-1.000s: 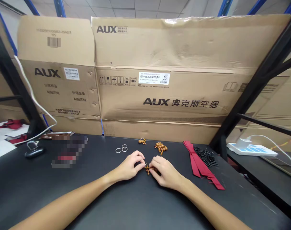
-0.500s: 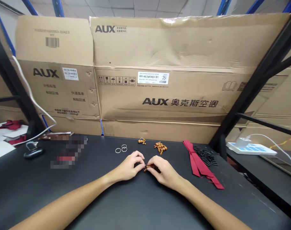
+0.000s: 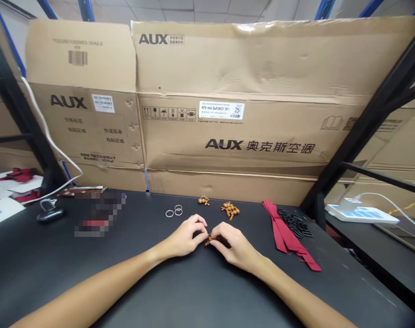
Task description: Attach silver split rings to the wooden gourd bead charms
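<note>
Close together over the middle of the black table (image 3: 173,291), my two hands meet fingertip to fingertip. My right hand (image 3: 233,243) pinches a small brown wooden gourd charm (image 3: 208,241), most of it covered by the fingers. Thumb and forefinger of my left hand (image 3: 187,235) are closed at the charm's near end, where a thin silvery edge shows, apparently part of a metal ring. Beyond the hands lie several metal rings (image 3: 169,213), a pile of gourd charms (image 3: 230,210) and one separate gourd charm (image 3: 203,200).
Red ribbon strips (image 3: 285,234) and a heap of black clasps (image 3: 296,223) lie to the right. Left are a black oval object (image 3: 50,215) and a blurred-out item (image 3: 100,214). Cardboard (image 3: 228,136) walls the back; a power strip (image 3: 361,213) sits far right.
The view has shifted slightly, so the background sits a little to the right. Both hands keep nearly the same pinch around the charm.
</note>
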`<state>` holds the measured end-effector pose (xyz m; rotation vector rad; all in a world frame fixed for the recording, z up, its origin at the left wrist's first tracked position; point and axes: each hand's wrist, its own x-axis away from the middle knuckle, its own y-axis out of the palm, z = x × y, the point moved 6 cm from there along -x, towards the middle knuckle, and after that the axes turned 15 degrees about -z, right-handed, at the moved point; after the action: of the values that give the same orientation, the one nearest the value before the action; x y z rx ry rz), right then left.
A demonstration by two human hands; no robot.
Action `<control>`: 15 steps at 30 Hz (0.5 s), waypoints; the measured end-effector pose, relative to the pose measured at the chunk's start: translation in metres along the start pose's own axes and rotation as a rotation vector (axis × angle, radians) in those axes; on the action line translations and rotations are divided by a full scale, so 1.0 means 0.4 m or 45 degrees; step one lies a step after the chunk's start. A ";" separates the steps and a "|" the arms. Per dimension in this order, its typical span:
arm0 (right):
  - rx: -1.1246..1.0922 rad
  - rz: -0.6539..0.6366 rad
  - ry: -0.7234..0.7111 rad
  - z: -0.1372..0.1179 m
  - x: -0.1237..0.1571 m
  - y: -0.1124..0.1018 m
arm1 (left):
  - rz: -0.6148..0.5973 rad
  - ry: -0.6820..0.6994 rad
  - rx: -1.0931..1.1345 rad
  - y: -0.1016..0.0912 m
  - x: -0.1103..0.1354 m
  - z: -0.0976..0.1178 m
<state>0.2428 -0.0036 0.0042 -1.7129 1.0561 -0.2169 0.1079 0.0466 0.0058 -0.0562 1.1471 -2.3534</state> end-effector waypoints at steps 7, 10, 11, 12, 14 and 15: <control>0.021 0.035 -0.045 -0.005 -0.001 -0.005 | -0.019 0.011 -0.020 0.004 0.000 0.001; 0.045 0.073 -0.023 0.002 0.000 -0.010 | -0.013 0.019 -0.018 0.005 0.000 -0.004; 0.052 0.086 -0.012 0.005 0.000 -0.011 | -0.011 0.019 -0.014 0.005 0.000 -0.005; 0.059 0.094 0.002 0.009 0.001 -0.011 | -0.012 0.018 -0.009 0.005 0.000 -0.006; 0.075 0.091 0.025 0.015 0.002 -0.009 | -0.013 0.014 0.005 0.003 0.001 -0.005; 0.084 0.086 0.034 0.018 0.003 -0.008 | -0.014 0.010 0.012 0.002 0.001 -0.005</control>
<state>0.2494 0.0006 0.0036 -1.6166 1.1127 -0.2295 0.1076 0.0474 0.0039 -0.0506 1.1420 -2.3706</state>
